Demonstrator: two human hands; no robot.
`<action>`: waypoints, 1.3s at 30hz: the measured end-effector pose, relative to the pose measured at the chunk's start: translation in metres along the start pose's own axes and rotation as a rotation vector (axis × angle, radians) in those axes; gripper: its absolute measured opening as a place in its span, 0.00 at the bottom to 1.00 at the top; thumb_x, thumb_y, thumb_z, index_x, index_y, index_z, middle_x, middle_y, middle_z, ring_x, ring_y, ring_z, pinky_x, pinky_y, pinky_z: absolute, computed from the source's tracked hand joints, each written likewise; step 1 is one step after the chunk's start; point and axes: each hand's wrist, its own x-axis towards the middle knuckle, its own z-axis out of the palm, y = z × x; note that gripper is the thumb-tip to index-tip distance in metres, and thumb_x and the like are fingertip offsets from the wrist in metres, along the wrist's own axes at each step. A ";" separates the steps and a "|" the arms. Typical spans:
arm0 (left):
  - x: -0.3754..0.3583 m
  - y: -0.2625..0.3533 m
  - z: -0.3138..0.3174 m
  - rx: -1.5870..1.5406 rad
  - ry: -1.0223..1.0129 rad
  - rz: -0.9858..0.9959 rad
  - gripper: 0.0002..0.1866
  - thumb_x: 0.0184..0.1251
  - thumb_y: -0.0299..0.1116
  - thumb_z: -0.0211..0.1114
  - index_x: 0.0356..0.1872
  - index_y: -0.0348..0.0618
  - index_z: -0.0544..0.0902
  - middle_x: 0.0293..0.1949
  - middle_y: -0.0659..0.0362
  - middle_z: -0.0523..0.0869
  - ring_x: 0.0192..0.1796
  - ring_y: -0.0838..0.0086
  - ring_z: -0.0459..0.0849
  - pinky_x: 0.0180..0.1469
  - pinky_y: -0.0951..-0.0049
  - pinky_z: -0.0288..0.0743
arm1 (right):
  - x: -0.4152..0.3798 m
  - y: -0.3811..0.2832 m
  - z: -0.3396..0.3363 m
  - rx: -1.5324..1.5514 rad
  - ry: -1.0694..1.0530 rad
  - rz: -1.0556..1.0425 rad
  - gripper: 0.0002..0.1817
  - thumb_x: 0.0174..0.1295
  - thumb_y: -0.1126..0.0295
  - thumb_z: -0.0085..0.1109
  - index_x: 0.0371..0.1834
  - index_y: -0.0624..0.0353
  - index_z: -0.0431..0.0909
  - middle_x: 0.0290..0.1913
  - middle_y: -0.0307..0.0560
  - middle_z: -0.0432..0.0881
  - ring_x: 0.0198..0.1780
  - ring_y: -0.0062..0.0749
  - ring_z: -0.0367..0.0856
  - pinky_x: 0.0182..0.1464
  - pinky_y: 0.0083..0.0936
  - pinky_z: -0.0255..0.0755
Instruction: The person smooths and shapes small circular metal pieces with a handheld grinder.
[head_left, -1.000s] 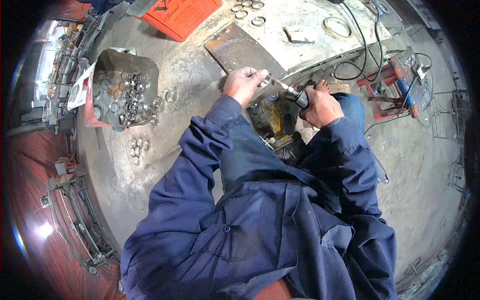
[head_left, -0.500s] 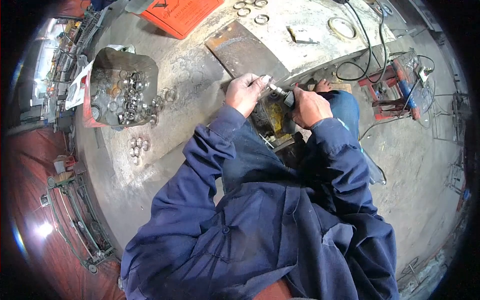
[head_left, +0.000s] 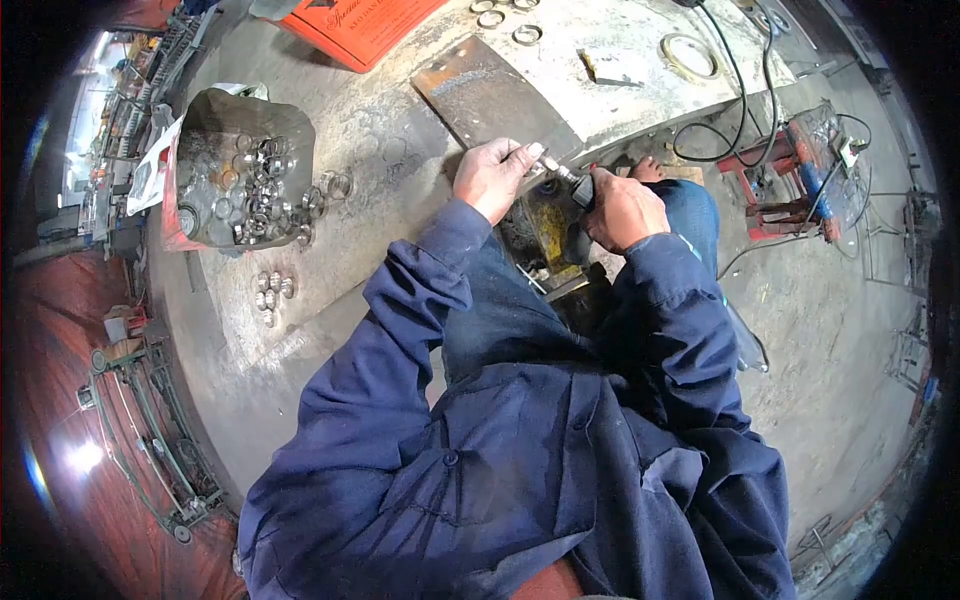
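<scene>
Thumb and fingers of my left hand point(head_left: 492, 182) pinch a small shiny metal ring point(head_left: 537, 152) by the near edge of the steel plate. My right hand point(head_left: 628, 212) is wrapped round a die grinder point(head_left: 582, 192), whose silver nose and thin spindle point left at the ring. The spindle's tip overlaps the ring in this view. Most of the grinder's body is hidden in my right fist. Below both hands, between my legs, sits a yellow, dirt-stained metal part point(head_left: 552, 235).
A rusty steel plate point(head_left: 495, 95) lies ahead. To the left, a cut-open can point(head_left: 305, 125) holds many metal rings, with more rings point(head_left: 272, 290) grouped nearby. An orange-red box point(head_left: 365, 35) stands at the back. A black cable point(head_left: 742, 95) hangs right, near a red stand point(head_left: 750, 200).
The grinder and my right hand have shifted slightly right and down, while my left hand keeps its pinch on the ring. The whole view has moved a little.
</scene>
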 end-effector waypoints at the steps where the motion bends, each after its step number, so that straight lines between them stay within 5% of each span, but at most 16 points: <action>1: -0.002 0.000 0.000 0.001 -0.001 -0.002 0.20 0.65 0.47 0.63 0.28 0.37 0.81 0.20 0.60 0.77 0.25 0.80 0.69 0.29 0.72 0.66 | -0.001 -0.001 0.000 0.001 -0.001 0.001 0.11 0.49 0.68 0.58 0.34 0.60 0.73 0.32 0.60 0.82 0.39 0.56 0.82 0.40 0.46 0.74; 12: -0.019 -0.002 -0.005 -0.128 0.033 0.020 0.15 0.65 0.43 0.65 0.29 0.40 0.82 0.22 0.68 0.75 0.27 0.85 0.67 0.30 0.79 0.64 | -0.005 -0.011 -0.010 0.059 -0.151 -0.067 0.13 0.45 0.68 0.60 0.35 0.60 0.76 0.33 0.61 0.82 0.41 0.56 0.81 0.42 0.44 0.74; 18: -0.021 -0.017 -0.013 -0.142 0.009 -0.009 0.14 0.66 0.42 0.65 0.31 0.40 0.83 0.24 0.70 0.76 0.28 0.86 0.68 0.31 0.80 0.65 | -0.029 0.002 -0.033 0.101 -0.022 -0.007 0.15 0.45 0.69 0.60 0.38 0.58 0.76 0.34 0.60 0.82 0.42 0.57 0.80 0.44 0.46 0.73; 24: -0.022 -0.008 -0.017 -0.243 0.027 -0.169 0.14 0.66 0.42 0.64 0.30 0.41 0.83 0.24 0.70 0.77 0.27 0.87 0.69 0.31 0.81 0.65 | -0.044 0.018 -0.055 0.188 0.111 0.096 0.18 0.43 0.65 0.65 0.39 0.55 0.77 0.35 0.59 0.82 0.42 0.55 0.80 0.44 0.45 0.73; 39: 0.014 0.004 -0.004 0.004 0.129 -0.092 0.19 0.62 0.47 0.66 0.25 0.39 0.83 0.19 0.61 0.82 0.22 0.80 0.75 0.28 0.74 0.69 | -0.044 0.039 -0.067 0.263 0.050 0.158 0.24 0.42 0.67 0.63 0.47 0.58 0.75 0.38 0.63 0.81 0.45 0.57 0.79 0.46 0.41 0.73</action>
